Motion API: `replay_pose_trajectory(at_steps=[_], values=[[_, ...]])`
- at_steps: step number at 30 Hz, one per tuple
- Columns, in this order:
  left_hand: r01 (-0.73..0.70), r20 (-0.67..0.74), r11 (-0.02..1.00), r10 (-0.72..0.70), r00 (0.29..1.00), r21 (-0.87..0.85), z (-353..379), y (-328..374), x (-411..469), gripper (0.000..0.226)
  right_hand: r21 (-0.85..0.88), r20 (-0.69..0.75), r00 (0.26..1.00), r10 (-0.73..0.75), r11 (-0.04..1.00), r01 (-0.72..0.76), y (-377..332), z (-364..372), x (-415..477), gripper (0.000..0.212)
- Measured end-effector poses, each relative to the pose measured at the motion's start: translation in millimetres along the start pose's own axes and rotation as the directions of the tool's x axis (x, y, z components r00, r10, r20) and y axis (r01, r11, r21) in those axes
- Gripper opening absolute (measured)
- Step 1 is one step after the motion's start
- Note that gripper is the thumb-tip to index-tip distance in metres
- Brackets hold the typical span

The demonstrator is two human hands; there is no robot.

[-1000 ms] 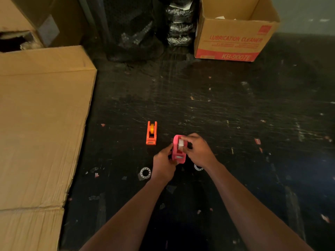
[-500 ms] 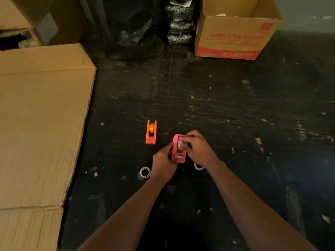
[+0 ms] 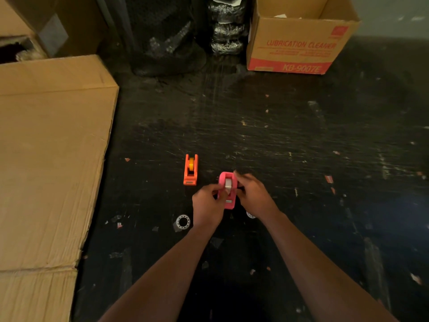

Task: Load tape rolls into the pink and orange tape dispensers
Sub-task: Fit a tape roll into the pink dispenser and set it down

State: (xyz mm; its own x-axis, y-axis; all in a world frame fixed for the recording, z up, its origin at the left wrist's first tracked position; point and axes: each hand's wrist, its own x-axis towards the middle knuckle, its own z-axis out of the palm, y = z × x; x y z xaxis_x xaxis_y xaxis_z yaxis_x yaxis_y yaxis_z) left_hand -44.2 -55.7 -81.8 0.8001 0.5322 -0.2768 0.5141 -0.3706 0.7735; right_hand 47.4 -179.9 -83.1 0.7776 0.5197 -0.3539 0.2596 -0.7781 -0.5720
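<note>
The pink tape dispenser (image 3: 228,194) sits between my two hands at the middle of the dark floor, with a whitish tape roll (image 3: 228,184) in its cradle. My left hand (image 3: 207,205) pinches the tape at the roll's front. My right hand (image 3: 253,194) grips the dispenser's right side. To the left, the orange tape dispenser (image 3: 190,170) stands alone on the floor with a yellow roll (image 3: 191,162) in it. An empty white tape core (image 3: 183,221) lies near my left wrist, and a second white ring (image 3: 250,214) shows partly behind my right wrist.
A large flat cardboard box (image 3: 51,159) fills the left side. An open carton marked LUBRICATION CLEANER (image 3: 299,47) stands at the back right. Black wrapped bundles (image 3: 167,36) stand at the back. Small scraps litter the floor.
My right hand has shifted from over the roll to the pink dispenser's right side, and the roll shows more in the cradle. My left thumb and finger have come onto the tape.
</note>
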Motion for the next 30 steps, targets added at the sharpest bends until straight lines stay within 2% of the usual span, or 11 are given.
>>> replay_pose_trajectory(at_steps=[15,26,30], values=[[0.087,0.031,0.996,-0.088,0.996,0.009,-6,3,5,0.016,0.014,0.043,0.998,0.044,0.999,-0.044,-3,3,0,0.069],[0.33,0.232,0.938,-0.299,0.926,-0.105,-10,-7,-8,0.02,0.011,0.027,0.998,0.052,0.999,-0.053,-6,3,-3,0.071],[0.294,0.199,0.947,-0.267,0.943,-0.125,-9,-9,-12,0.013,0.004,0.05,0.998,0.043,0.999,-0.043,-6,3,-3,0.075]])
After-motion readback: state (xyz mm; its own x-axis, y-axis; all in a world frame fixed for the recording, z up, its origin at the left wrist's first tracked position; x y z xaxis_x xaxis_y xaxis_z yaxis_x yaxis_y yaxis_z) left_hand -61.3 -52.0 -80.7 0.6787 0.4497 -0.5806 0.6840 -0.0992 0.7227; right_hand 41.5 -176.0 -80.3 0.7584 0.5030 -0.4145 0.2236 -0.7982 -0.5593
